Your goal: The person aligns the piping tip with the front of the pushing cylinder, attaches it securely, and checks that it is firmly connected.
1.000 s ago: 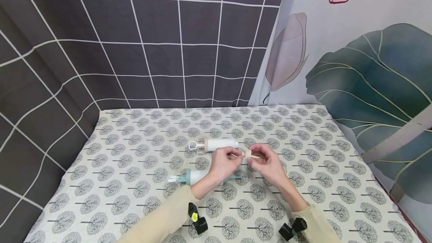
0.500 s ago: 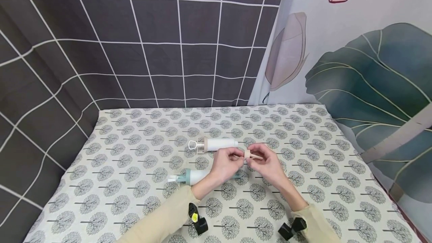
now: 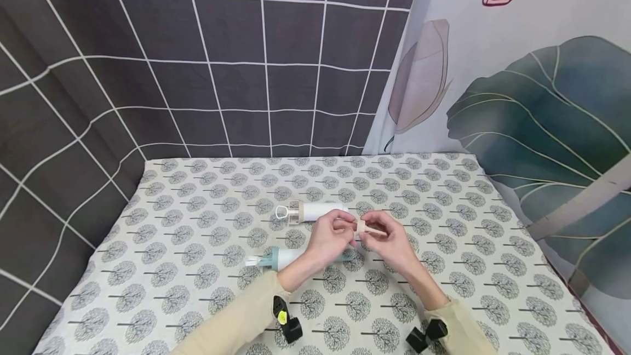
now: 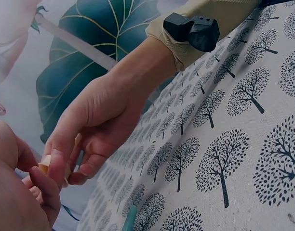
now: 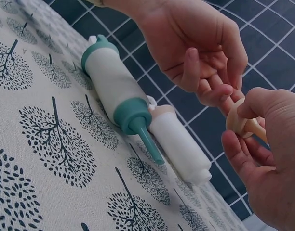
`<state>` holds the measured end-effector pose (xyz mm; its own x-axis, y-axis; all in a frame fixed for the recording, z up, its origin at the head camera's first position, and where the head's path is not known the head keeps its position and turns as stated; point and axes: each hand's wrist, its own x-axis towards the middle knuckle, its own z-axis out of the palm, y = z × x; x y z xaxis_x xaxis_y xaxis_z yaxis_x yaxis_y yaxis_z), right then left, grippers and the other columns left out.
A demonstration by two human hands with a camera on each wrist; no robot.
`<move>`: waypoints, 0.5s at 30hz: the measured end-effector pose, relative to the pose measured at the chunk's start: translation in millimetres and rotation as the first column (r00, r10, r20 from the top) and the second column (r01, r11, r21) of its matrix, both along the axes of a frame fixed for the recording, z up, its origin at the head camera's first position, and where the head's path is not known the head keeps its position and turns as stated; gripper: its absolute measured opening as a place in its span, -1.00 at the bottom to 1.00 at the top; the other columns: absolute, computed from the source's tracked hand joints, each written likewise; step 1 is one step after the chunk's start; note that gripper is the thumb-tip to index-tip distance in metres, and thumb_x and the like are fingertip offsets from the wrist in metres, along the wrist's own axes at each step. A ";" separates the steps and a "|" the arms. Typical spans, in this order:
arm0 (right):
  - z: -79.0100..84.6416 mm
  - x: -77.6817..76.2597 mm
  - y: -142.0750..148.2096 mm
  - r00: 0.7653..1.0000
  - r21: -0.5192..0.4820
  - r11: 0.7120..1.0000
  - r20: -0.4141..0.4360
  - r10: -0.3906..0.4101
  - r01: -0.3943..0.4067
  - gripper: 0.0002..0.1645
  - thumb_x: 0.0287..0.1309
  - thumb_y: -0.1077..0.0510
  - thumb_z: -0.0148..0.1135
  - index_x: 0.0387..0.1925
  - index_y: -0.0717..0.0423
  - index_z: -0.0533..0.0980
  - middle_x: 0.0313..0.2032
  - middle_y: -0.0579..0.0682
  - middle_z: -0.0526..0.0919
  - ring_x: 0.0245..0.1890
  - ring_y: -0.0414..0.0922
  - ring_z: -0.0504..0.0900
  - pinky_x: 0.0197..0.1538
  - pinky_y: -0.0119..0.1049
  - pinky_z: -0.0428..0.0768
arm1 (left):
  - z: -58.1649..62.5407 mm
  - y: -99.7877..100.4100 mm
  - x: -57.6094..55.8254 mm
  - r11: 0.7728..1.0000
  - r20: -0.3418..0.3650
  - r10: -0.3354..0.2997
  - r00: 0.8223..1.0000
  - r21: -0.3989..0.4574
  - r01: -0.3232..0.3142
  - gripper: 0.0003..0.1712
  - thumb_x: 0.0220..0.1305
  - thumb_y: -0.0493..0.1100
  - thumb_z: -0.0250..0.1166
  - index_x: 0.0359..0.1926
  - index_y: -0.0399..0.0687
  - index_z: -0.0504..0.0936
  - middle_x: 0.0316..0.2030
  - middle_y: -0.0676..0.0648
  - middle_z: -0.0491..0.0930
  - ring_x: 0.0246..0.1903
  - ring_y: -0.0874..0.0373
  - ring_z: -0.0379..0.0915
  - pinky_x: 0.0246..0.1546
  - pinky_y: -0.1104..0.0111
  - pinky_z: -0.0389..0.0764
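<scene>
Between the two hands, above the table, is a small beige nozzle (image 3: 361, 226) with a wide round base and a thin spout. My right hand (image 3: 389, 239) pinches its base between thumb and fingers, the spout pointing to the right. From the other side, my left hand (image 3: 329, 237) grips the base edge with its fingertips; fingers partly hide this contact. Just behind the hands lies a white syringe-like tube (image 3: 315, 211) with a beige collar and a ring handle. Nearer, partly under the left forearm, lies a similar tube (image 5: 111, 79) with teal ends and a teal spout (image 5: 150, 144).
A cloth with grey tree prints covers the table (image 3: 197, 275). Dark grid-patterned fabric (image 3: 222, 59) hangs at the back and left, and a leaf-printed curtain (image 3: 542, 114) at the right. Black cameras (image 3: 426, 335) sit on both sleeves.
The nozzle has turned slightly in the fingers, its spout now tilting a little more downward to the right. Left fingertips have shifted at its base. Both tubes lie where they were.
</scene>
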<state>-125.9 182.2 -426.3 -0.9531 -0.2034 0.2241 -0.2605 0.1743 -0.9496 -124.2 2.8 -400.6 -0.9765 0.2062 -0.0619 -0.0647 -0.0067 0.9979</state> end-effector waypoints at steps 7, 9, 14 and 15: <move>-2.0 -1.1 1.0 1.000 -0.026 1.000 0.013 0.013 -0.013 -0.57 0.06 0.46 0.33 0.01 0.38 0.48 -0.08 0.26 0.59 -0.08 -0.08 0.62 0.02 -0.28 0.62 | 1.7 -2.9 0.4 0.999 0.023 -0.024 0.999 0.034 0.023 -0.70 0.20 -0.49 0.19 -0.03 -0.29 0.56 -0.20 -0.12 0.69 -0.45 0.12 0.62 -0.34 0.14 0.70; -2.3 -1.3 1.9 1.000 -0.030 0.999 0.023 0.013 -0.013 -0.57 0.08 0.44 0.33 0.02 0.37 0.47 -0.07 0.26 0.60 -0.08 -0.09 0.63 0.01 -0.28 0.62 | 2.0 -4.1 1.0 0.998 0.026 -0.034 0.999 0.046 0.033 -0.68 0.20 -0.48 0.19 -0.01 -0.29 0.56 -0.18 -0.12 0.69 -0.45 0.11 0.62 -0.47 0.26 0.68; -2.4 -1.6 3.1 1.000 -0.034 0.999 0.026 0.012 -0.011 -0.57 0.10 0.41 0.35 0.02 0.37 0.47 -0.07 0.27 0.61 -0.08 -0.09 0.63 0.00 -0.26 0.63 | 2.6 -7.1 2.5 0.995 0.025 -0.069 0.997 0.071 0.067 -0.66 0.22 -0.46 0.18 0.04 -0.30 0.54 -0.15 -0.12 0.69 -0.46 0.13 0.62 -0.74 0.51 0.40; -2.2 -1.5 3.0 1.000 -0.038 0.999 0.028 0.014 -0.013 -0.57 0.10 0.41 0.35 0.03 0.38 0.47 -0.07 0.27 0.61 -0.08 -0.09 0.63 -0.01 -0.25 0.64 | 2.4 -7.6 2.5 0.994 0.019 -0.076 0.997 0.075 0.074 -0.65 0.23 -0.46 0.18 0.05 -0.31 0.54 -0.14 -0.12 0.69 -0.46 0.14 0.62 -0.76 0.52 0.35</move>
<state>-127.3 185.2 -428.5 -0.9562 -0.2085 0.2053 -0.2360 0.1345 -0.9624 -121.6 -4.8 -398.2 -0.9567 0.2839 -0.0644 -0.0891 -0.0750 0.9932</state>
